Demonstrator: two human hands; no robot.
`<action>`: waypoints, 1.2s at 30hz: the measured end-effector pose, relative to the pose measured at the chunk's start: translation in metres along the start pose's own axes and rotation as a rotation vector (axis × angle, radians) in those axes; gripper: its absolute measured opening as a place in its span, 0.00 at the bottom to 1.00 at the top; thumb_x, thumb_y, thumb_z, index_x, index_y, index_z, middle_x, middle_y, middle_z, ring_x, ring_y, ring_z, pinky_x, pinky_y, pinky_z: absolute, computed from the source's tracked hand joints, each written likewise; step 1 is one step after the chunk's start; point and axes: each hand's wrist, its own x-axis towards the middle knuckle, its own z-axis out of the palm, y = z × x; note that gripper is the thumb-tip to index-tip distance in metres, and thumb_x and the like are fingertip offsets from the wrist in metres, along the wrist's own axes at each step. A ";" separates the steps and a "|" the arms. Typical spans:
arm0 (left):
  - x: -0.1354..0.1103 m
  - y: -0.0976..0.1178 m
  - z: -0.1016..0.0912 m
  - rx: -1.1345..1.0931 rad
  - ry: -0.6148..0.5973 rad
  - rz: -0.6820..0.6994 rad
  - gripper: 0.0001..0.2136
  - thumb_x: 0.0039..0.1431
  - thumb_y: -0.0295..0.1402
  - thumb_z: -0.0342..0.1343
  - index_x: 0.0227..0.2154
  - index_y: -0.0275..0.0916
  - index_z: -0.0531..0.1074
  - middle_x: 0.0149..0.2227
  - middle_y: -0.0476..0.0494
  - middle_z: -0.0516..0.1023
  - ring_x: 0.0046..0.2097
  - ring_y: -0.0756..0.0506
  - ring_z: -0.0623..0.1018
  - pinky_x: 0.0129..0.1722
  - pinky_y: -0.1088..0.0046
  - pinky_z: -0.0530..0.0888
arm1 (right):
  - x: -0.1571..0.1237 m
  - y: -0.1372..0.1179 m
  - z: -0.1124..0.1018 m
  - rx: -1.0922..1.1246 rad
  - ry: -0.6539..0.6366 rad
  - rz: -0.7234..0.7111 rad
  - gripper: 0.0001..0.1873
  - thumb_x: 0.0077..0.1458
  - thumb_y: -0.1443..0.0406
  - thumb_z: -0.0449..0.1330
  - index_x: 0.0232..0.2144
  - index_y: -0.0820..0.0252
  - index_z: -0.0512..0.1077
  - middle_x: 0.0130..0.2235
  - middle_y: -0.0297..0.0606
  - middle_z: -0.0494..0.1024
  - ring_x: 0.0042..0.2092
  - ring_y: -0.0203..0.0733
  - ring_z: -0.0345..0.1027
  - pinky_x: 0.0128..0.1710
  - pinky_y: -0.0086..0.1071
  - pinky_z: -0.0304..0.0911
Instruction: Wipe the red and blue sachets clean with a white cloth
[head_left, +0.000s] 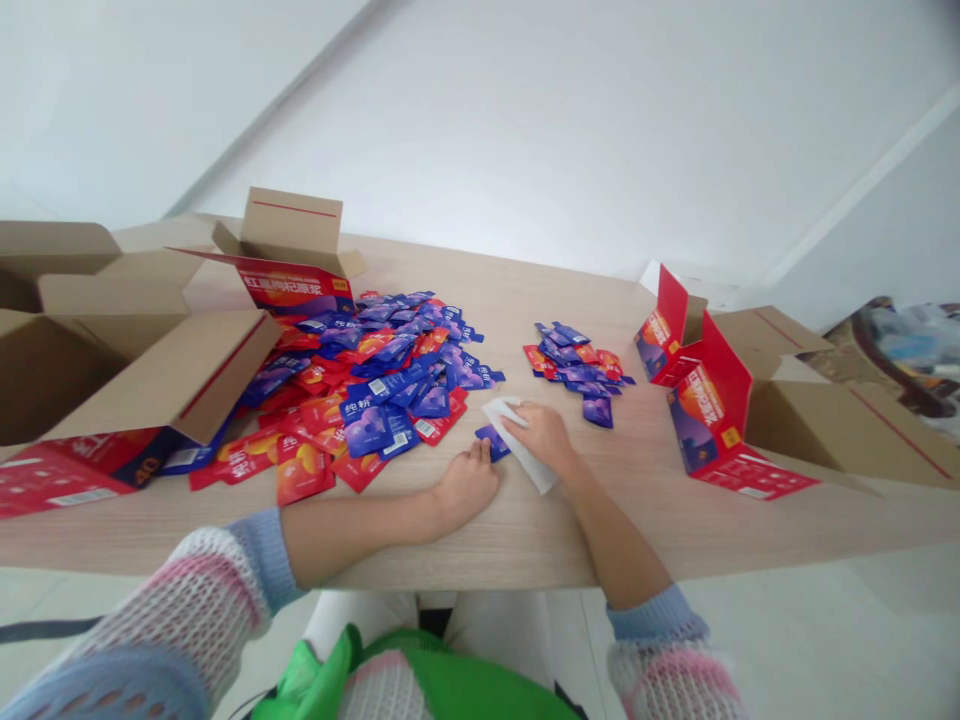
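A small purple sachet (491,437) lies on the table in front of me. My left hand (466,488) has its fingers closed at the near left edge of it, thumb side partly hidden. In my right hand (541,435) is a folded white tissue (534,470), which covers the right part of the sachet. Left of my hands spreads a large pile of red and purple sachets (382,370). A smaller pile of the same sachets (574,362) sits beyond my right hand.
Open red cardboard boxes stand on both sides: a near left box (90,455), a back left box (292,285), a right box (720,430) and a smaller one (660,335) behind it. The wooden table (450,555) ends close to my body. A white wall (525,130) rises behind.
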 end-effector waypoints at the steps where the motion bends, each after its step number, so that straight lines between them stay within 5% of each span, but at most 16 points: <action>1: 0.000 0.001 0.000 -0.001 0.005 0.000 0.16 0.55 0.20 0.51 0.46 0.20 0.73 0.51 0.14 0.69 0.52 0.33 0.74 0.41 0.57 0.76 | 0.000 -0.004 0.002 -0.019 -0.081 -0.050 0.22 0.61 0.50 0.48 0.43 0.54 0.76 0.41 0.39 0.79 0.43 0.40 0.71 0.41 0.26 0.59; 5: 0.000 0.002 -0.001 -0.029 0.012 -0.008 0.17 0.54 0.19 0.50 0.47 0.18 0.72 0.50 0.12 0.69 0.52 0.32 0.73 0.42 0.55 0.76 | 0.005 0.000 0.007 -0.108 -0.199 -0.034 0.25 0.61 0.48 0.47 0.37 0.55 0.77 0.40 0.40 0.79 0.41 0.41 0.71 0.38 0.27 0.59; 13: 0.001 0.003 0.001 0.007 -0.018 -0.001 0.17 0.55 0.19 0.49 0.46 0.18 0.72 0.52 0.13 0.67 0.52 0.33 0.74 0.42 0.57 0.76 | 0.011 0.045 0.004 -0.154 -0.125 0.354 0.27 0.60 0.47 0.46 0.42 0.57 0.76 0.41 0.46 0.79 0.43 0.46 0.72 0.38 0.30 0.59; 18: 0.001 0.003 0.007 0.044 -0.008 0.019 0.17 0.53 0.19 0.50 0.46 0.21 0.73 0.51 0.16 0.70 0.50 0.34 0.76 0.42 0.55 0.75 | 0.010 0.062 -0.013 -0.141 -0.036 0.455 0.24 0.60 0.49 0.49 0.42 0.55 0.77 0.40 0.44 0.79 0.42 0.45 0.72 0.37 0.30 0.60; 24: 0.000 0.004 0.013 0.039 0.032 0.014 0.17 0.53 0.20 0.51 0.46 0.21 0.73 0.51 0.15 0.69 0.51 0.33 0.75 0.41 0.56 0.76 | 0.002 0.039 -0.025 -0.031 0.158 0.198 0.24 0.62 0.50 0.47 0.40 0.57 0.77 0.40 0.42 0.79 0.41 0.43 0.71 0.40 0.29 0.59; 30: 0.001 0.002 0.002 0.031 0.013 0.036 0.18 0.54 0.19 0.49 0.47 0.17 0.72 0.50 0.12 0.69 0.51 0.31 0.74 0.39 0.56 0.76 | -0.001 0.003 -0.004 0.030 -0.028 -0.099 0.20 0.61 0.52 0.50 0.38 0.55 0.77 0.40 0.38 0.79 0.42 0.40 0.71 0.42 0.26 0.59; 36: 0.002 0.003 -0.014 -0.039 -0.073 -0.054 0.17 0.55 0.19 0.49 0.46 0.19 0.73 0.52 0.12 0.67 0.53 0.31 0.72 0.40 0.58 0.76 | 0.008 0.001 0.015 -0.018 -0.114 0.031 0.22 0.60 0.49 0.50 0.35 0.53 0.78 0.38 0.38 0.80 0.40 0.40 0.72 0.37 0.27 0.59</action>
